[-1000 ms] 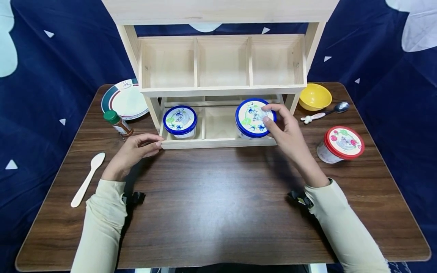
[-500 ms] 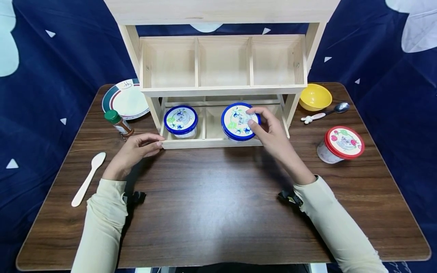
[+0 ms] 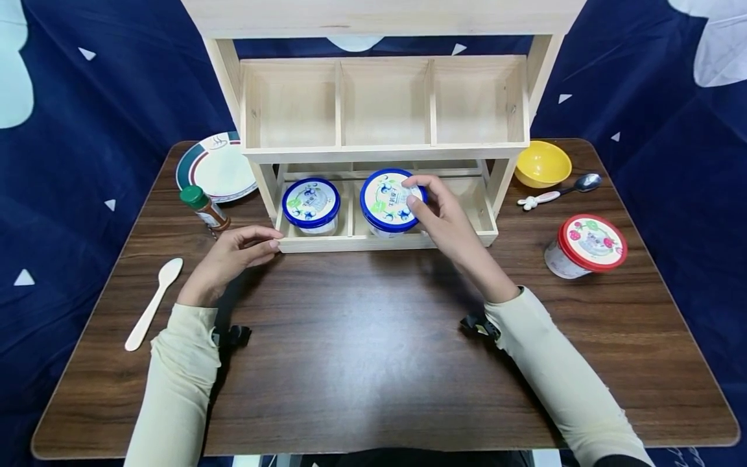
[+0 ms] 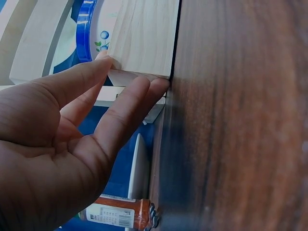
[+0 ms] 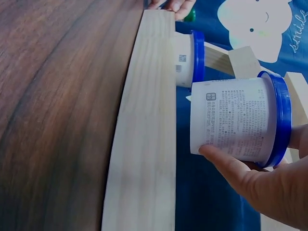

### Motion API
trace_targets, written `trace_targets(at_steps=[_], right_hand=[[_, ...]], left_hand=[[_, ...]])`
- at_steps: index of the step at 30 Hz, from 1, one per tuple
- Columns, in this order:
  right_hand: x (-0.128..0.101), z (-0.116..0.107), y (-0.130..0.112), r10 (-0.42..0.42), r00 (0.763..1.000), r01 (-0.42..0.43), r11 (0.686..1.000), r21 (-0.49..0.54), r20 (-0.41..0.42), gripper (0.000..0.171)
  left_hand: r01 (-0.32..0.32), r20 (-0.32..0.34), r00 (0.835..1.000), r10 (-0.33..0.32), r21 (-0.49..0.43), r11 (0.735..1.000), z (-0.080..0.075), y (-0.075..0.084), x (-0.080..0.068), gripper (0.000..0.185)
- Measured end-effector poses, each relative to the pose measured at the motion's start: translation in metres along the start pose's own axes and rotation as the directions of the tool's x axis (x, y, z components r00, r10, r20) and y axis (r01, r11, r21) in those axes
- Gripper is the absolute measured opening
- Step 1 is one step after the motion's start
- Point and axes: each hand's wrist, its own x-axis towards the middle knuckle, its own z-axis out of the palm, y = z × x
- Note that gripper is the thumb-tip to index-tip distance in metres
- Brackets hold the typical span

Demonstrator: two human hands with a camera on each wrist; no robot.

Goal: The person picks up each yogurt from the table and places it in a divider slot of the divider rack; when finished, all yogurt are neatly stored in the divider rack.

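My right hand grips a white tub with a blue lid, blueberries printed on top, above the middle compartment of the lower drawer. In the right wrist view the held tub hangs beyond and above the drawer's front board. A second blue-lidded tub stands in the left compartment. The fairly straight fingers of my left hand touch the drawer's left front corner. In the left wrist view its fingertips meet the end of the board.
An upper drawer with three compartments overhangs the lower one. To the right are a red-lidded tub, a yellow bowl and a spoon. Plates, a green-capped spice jar and a white spoon lie left.
My right hand has carried the blue-lidded tub leftward, from above the drawer's right compartment to above the middle one. The left hand stays at the drawer corner.
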Motion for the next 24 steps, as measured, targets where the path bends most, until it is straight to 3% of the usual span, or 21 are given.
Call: trace_targets(at_steps=[18,21,24], right_hand=[[0.02,0.007,0.02,0.055,0.997,-0.054,0.998,0.018,-0.052,0.031],[0.022,0.007,0.022,0.06,0.997,-0.061,0.998,-0.006,-0.05,0.031],[0.024,0.007,0.026,0.063,0.998,-0.065,0.994,-0.092,-0.025,0.033]], left_hand=[[-0.027,-0.002,1.0,0.027,-0.002,1.0,0.001,-0.001,-0.001,0.035],[-0.024,-0.001,1.0,0.024,0.005,1.0,0.001,-0.001,-0.001,0.035],[-0.019,-0.003,1.0,0.019,0.009,1.0,0.001,-0.001,0.0,0.035]])
